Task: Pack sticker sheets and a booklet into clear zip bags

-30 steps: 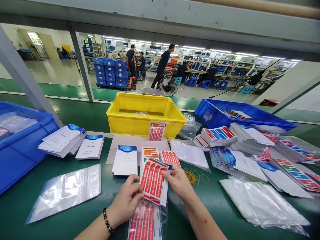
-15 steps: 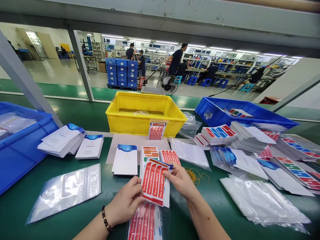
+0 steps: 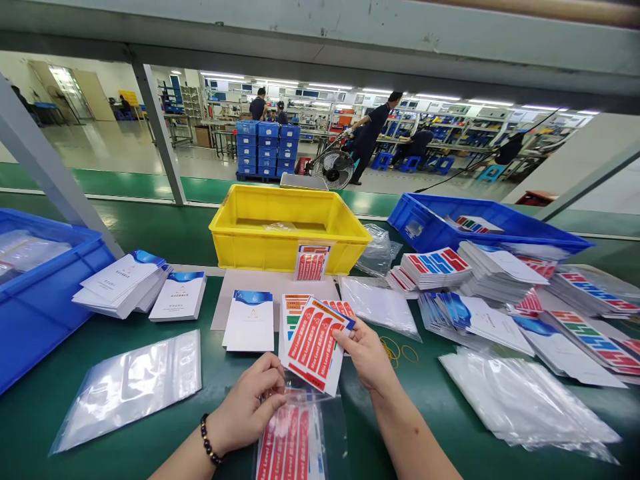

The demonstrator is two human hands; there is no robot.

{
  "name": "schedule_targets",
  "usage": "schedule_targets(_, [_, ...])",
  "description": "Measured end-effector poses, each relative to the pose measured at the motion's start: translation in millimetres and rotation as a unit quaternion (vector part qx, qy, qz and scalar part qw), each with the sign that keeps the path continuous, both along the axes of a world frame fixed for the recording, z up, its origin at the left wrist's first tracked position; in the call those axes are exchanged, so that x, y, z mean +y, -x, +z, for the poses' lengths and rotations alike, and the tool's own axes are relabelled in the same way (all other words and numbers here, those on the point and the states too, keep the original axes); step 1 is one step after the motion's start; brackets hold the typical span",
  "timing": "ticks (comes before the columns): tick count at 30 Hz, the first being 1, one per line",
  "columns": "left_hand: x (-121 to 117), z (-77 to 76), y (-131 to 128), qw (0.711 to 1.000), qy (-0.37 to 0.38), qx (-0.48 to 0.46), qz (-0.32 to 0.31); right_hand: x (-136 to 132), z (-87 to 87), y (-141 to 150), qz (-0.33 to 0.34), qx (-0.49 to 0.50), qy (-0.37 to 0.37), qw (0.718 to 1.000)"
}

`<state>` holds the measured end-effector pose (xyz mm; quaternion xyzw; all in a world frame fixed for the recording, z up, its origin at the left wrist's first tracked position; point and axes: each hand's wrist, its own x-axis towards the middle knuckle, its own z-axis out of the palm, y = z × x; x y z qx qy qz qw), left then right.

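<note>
My right hand [image 3: 367, 350] pinches the upper right corner of a red and white sticker sheet [image 3: 316, 345], with a blue-edged piece behind it. The sheet is tilted above a clear zip bag [image 3: 334, 437], in which more red sticker sheets [image 3: 285, 443] lie. My left hand [image 3: 253, 400], wearing a beaded bracelet, has its fingers closed at the bag's upper left edge. Just beyond lie a stack of white booklets with blue tops [image 3: 249, 323] and a multicoloured sticker stack [image 3: 289, 317], partly covered by the held sheet.
A yellow bin [image 3: 293, 257] stands ahead, with blue bins [image 3: 60, 280] at left and right. Empty clear bags [image 3: 135, 383] lie left; more bags [image 3: 525, 400], booklets [image 3: 495, 323] and sticker stacks [image 3: 435, 267] fill the right. Rubber bands [image 3: 395, 352] lie near my right hand.
My right hand has lifted the sticker sheet slightly up and to the right, tilting it. My left fingers have come off the sheet. In the background, a person has moved right with the stacked blue crates.
</note>
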<state>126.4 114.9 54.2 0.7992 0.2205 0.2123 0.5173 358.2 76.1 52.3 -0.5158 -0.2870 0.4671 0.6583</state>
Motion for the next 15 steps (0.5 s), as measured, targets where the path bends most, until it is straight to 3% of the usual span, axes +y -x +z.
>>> schedule_targets(3, [-0.6, -0.1, -1.7, 0.999, 0.050, -0.002, 0.022, 1.5, 1.9, -1.9, -0.096, 0.057, -0.042, 0.993])
schedule_targets(5, [0.4, -1.7, -3.2, 0.993, 0.109, -0.008, 0.032, -2.0, 5.6, -4.5, -0.091, 0.077, -0.073, 0.990])
schedule_targets(8, [2.7, -5.7, -4.5, 0.978, 0.199, -0.063, 0.023, -12.1, 9.6, -3.2, 0.086, 0.028, -0.082, 0.992])
schedule_targets(11, [3.6, -8.3, -4.4, 0.952, 0.287, -0.103, -0.004, -20.6, 8.8, 7.7, 0.282, -0.114, -0.060, 0.951])
schedule_targets(15, [4.2, -7.0, -1.7, 0.943, 0.314, -0.114, -0.004, -24.3, 10.2, 20.5, 0.370, -0.232, -0.038, 0.899])
